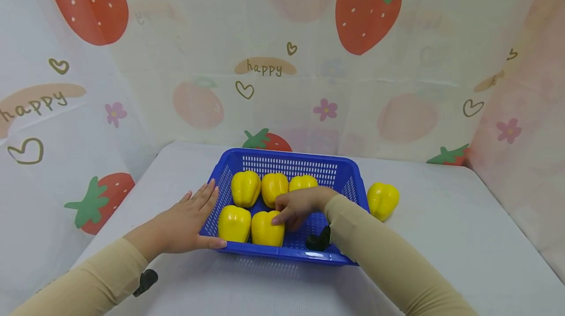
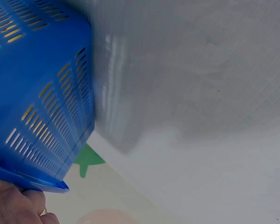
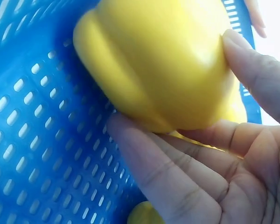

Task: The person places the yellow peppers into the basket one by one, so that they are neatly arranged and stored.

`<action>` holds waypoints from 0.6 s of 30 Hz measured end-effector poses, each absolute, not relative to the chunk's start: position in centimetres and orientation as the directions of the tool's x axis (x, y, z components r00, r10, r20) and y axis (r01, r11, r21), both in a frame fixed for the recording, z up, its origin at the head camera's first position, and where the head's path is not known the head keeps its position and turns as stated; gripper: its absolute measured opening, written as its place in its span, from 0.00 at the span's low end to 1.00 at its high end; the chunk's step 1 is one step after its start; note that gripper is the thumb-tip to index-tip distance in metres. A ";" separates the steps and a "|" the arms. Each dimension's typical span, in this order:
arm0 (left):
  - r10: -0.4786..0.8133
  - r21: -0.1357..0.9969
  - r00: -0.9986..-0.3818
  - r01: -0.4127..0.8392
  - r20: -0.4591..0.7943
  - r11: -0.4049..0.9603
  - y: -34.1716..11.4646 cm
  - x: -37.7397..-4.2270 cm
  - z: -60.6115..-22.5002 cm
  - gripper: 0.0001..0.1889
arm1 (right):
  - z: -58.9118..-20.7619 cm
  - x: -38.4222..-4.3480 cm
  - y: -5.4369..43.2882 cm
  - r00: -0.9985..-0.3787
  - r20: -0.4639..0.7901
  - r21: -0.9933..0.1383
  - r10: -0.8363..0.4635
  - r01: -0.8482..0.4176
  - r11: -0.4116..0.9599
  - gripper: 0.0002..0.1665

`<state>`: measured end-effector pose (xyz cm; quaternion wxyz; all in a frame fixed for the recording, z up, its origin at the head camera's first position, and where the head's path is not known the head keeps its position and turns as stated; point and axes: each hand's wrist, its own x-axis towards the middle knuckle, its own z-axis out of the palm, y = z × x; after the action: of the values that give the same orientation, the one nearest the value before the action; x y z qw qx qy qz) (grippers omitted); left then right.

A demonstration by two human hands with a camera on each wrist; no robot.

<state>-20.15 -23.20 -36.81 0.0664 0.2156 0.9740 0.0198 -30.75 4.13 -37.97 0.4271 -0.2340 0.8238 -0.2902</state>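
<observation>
A blue plastic basket [image 1: 282, 252] stands on the table with several yellow bell peppers in it. My left hand [image 1: 185, 223] rests along the basket's left rim, fingers extended and thumb at the front left corner. In the left wrist view, part of that hand [image 2: 16, 205] touches the rim beside the slotted wall. Reaching into the basket, my right hand [image 1: 302, 205] holds the front middle bell pepper [image 1: 267, 229]. The right wrist view shows the thumb on one side of this bell pepper [image 3: 154, 60] and the fingers against the other.
Another yellow bell pepper [image 1: 383, 201] lies on the white table [image 1: 441, 227], just outside the basket's right side. Behind the table hangs a strawberry-printed cloth [image 1: 309, 80], which also encloses both sides. A dark wrist-worn piece [image 1: 319, 239] sits under my right wrist, inside the basket.
</observation>
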 end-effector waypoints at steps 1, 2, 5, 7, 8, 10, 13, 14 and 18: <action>0.423 0.066 -0.898 0.418 -0.120 0.906 -23.2 -20.1 -36.8 0.60 | -38.0 -30.8 4.1 -0.524 -0.563 -0.679 -0.639 -0.148 0.719 0.21; 0.423 0.065 -0.898 0.419 -0.120 0.906 -23.2 -20.1 -36.8 0.61 | -38.0 -30.8 4.1 -0.523 -0.556 -0.680 -0.646 -0.161 0.716 0.20; 0.424 0.061 -0.898 0.420 -0.119 0.906 -23.1 -20.1 -36.7 0.61 | -38.0 -31.0 4.1 -0.518 -0.535 -0.684 -0.667 -0.198 0.702 0.17; 0.423 0.060 -0.898 0.419 -0.119 0.906 -23.1 -20.1 -36.7 0.61 | -38.0 -31.1 4.1 -0.515 -0.524 -0.687 -0.678 -0.215 0.694 0.16; 0.422 0.059 -0.899 0.418 -0.121 0.907 -23.1 -20.1 -36.7 0.61 | -38.1 -31.1 4.1 -0.513 -0.524 -0.692 -0.680 -0.210 0.691 0.16; 0.421 0.058 -0.899 0.417 -0.122 0.907 -23.1 -20.1 -36.7 0.61 | -38.1 -31.2 4.1 -0.512 -0.523 -0.695 -0.682 -0.206 0.688 0.16; 0.422 0.064 -0.898 0.417 -0.126 0.907 -23.1 -20.1 -36.6 0.61 | -38.1 -31.2 4.2 -0.516 -0.518 -0.694 -0.682 -0.212 0.688 0.16; 0.422 0.066 -0.898 0.417 -0.127 0.907 -23.1 -20.1 -36.6 0.61 | -38.1 -31.2 4.2 -0.517 -0.516 -0.694 -0.683 -0.215 0.687 0.16; 0.424 0.069 -0.897 0.419 -0.126 0.906 -23.1 -20.1 -36.5 0.61 | -38.0 -31.2 4.3 -0.525 -0.500 -0.676 -0.689 -0.262 0.689 0.15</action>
<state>-20.05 -23.05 -36.48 0.0691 0.2164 0.9736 0.0200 -31.24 4.29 -38.00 0.3945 -0.2866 0.8300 -0.2709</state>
